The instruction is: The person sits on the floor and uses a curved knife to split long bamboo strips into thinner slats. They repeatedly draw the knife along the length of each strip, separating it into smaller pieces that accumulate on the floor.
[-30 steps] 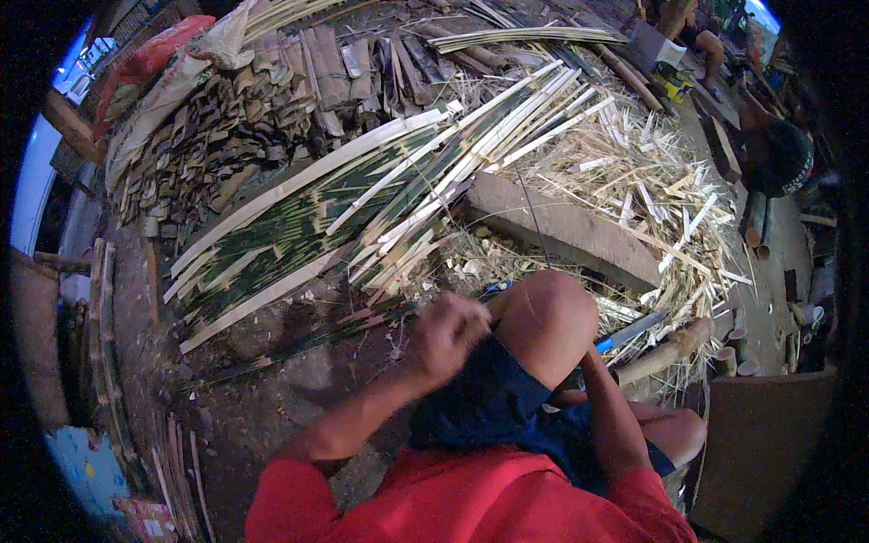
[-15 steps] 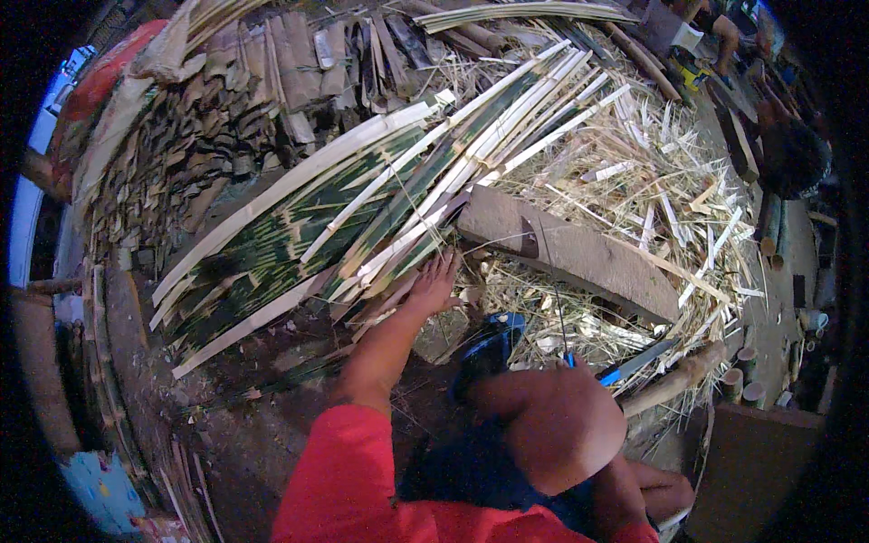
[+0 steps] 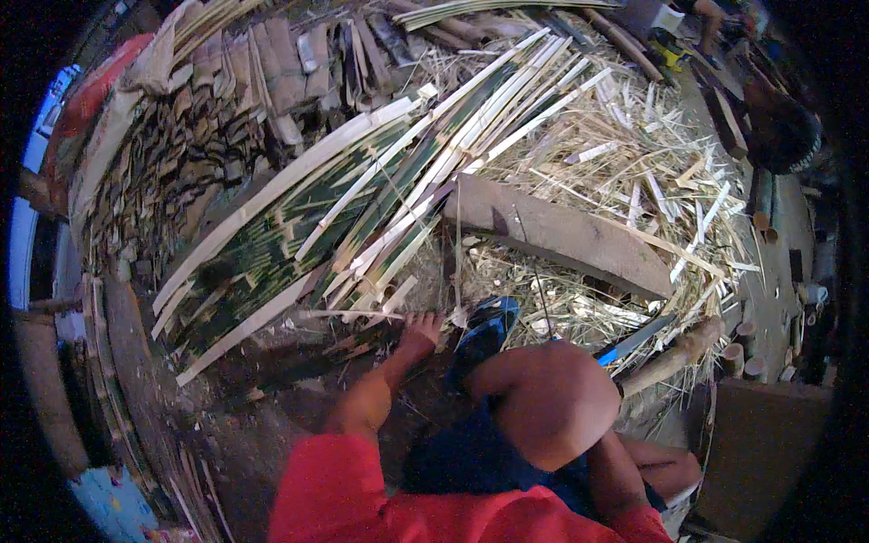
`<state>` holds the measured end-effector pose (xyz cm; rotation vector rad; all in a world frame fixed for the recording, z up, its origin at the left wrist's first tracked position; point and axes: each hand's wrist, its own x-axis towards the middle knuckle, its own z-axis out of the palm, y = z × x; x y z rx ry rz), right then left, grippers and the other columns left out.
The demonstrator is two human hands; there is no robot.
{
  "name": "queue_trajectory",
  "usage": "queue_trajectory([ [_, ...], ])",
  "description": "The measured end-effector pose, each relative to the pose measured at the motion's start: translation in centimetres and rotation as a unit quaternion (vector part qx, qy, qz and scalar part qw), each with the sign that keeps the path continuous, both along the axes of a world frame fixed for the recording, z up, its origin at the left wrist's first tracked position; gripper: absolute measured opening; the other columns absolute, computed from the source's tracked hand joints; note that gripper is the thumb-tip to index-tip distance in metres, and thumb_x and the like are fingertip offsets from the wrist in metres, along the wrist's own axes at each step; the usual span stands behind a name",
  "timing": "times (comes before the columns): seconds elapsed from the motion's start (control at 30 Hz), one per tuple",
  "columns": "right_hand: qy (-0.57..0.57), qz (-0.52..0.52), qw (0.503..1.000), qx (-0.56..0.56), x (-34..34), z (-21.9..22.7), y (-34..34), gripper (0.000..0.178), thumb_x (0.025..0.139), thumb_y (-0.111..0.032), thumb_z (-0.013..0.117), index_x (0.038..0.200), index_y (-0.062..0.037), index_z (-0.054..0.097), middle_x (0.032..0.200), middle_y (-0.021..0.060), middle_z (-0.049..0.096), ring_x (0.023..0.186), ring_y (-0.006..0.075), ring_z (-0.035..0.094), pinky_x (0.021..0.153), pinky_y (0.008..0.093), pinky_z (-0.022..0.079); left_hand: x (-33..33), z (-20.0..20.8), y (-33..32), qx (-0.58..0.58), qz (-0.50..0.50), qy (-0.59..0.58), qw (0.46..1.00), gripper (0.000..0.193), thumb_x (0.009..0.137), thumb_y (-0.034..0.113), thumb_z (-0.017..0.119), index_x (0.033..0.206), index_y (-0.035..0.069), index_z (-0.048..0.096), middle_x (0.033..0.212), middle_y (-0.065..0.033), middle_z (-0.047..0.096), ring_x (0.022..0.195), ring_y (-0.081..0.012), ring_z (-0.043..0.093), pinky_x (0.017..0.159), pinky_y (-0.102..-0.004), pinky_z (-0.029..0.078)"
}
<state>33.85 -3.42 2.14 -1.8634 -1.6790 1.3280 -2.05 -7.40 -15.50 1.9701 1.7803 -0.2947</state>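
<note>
My left hand is low over the ground at the near end of a pile of split bamboo strips, green-skinned and pale inside. Its fingers are stretched forward and look slightly parted. A thin pale strip reaches up to the fingertips; whether they touch it I cannot tell. My right forearm runs behind my raised knee, which hides the hand. A thin dark upright piece rises beyond the knee; what holds it is hidden.
A thick wooden block lies across shavings to the right. My blue-and-black shoe rests near my left hand. A long tool with a blue part lies beside a round pole. Stacked brown split pieces fill the far left.
My left hand has drawn back toward me, off the near ends of the bamboo strips. The view has shifted slightly, and the thin strip now shows beside the fingers.
</note>
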Motion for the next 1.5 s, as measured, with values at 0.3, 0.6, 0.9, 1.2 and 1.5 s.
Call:
queue_trajectory([
  [0.3, 0.049, 0.010, 0.993, 0.104, 2.5, 0.0, 0.4, 0.033, 0.095, -0.035, 0.064, 0.097, -0.0026, 0.060, 0.077, 0.0115, 0.061, 0.070, 0.0208, 0.054, 0.067, 0.0395, 0.047, -1.6, 10.5, 4.2, 0.253, 0.230, -0.130, 0.931, 0.037, 0.091, 0.023, 0.051, 0.121, 0.002, 0.050, 0.103, -0.0272, 0.064, 0.091, -0.0478, 0.062, 0.081, -0.0574, 0.047],
  [0.6, 0.135, -0.193, 0.971, 0.036, 2.8, -2.9, -0.8, 0.045, 0.099, -0.049, 0.053, 0.092, -0.0053, 0.058, 0.060, 0.0047, 0.053, 0.047, 0.0170, 0.051, 0.048, 0.0368, 0.043, 13.8, 31.0, 17.3, 0.441, -0.020, -0.118, 0.889, 0.026, 0.090, 0.006, 0.048, 0.114, -0.001, 0.055, 0.100, -0.0257, 0.059, 0.091, -0.0465, 0.057, 0.078, -0.0555, 0.044],
  [0.9, 0.248, -0.277, 0.928, -0.002, 5.7, -1.3, 0.5, 0.046, 0.096, -0.049, 0.056, 0.098, -0.0031, 0.063, 0.068, 0.0145, 0.062, 0.063, 0.0262, 0.063, 0.061, 0.0416, 0.049, 44.7, 43.7, 27.3, 0.628, -0.382, -0.107, 0.670, 0.041, 0.091, 0.010, 0.051, 0.131, 0.012, 0.058, 0.131, -0.0172, 0.058, 0.123, -0.0375, 0.053, 0.107, -0.0512, 0.038],
  [1.2, 0.215, -0.269, 0.933, 0.109, 7.5, -0.7, 1.7, 0.032, 0.096, -0.036, 0.061, 0.087, -0.0067, 0.053, 0.057, 0.0019, 0.048, 0.044, 0.0142, 0.049, 0.042, 0.0338, 0.040, 41.8, 40.2, 25.2, 0.073, -0.446, -0.078, 0.889, 0.044, 0.095, 0.033, 0.055, 0.135, 0.015, 0.056, 0.111, -0.0216, 0.068, 0.100, -0.0391, 0.067, 0.089, -0.0484, 0.053],
  [1.5, 0.116, -0.133, 0.984, 0.019, 4.2, 0.0, 2.1, 0.032, 0.094, -0.034, 0.065, 0.094, -0.0028, 0.057, 0.060, 0.0050, 0.053, 0.049, 0.0149, 0.053, 0.047, 0.0340, 0.045, 9.9, 21.8, 20.8, -0.008, -0.039, -0.189, 0.981, 0.042, 0.087, 0.030, 0.063, 0.122, 0.008, 0.064, 0.113, -0.0219, 0.068, 0.104, -0.0374, 0.065, 0.091, -0.0449, 0.050],
])
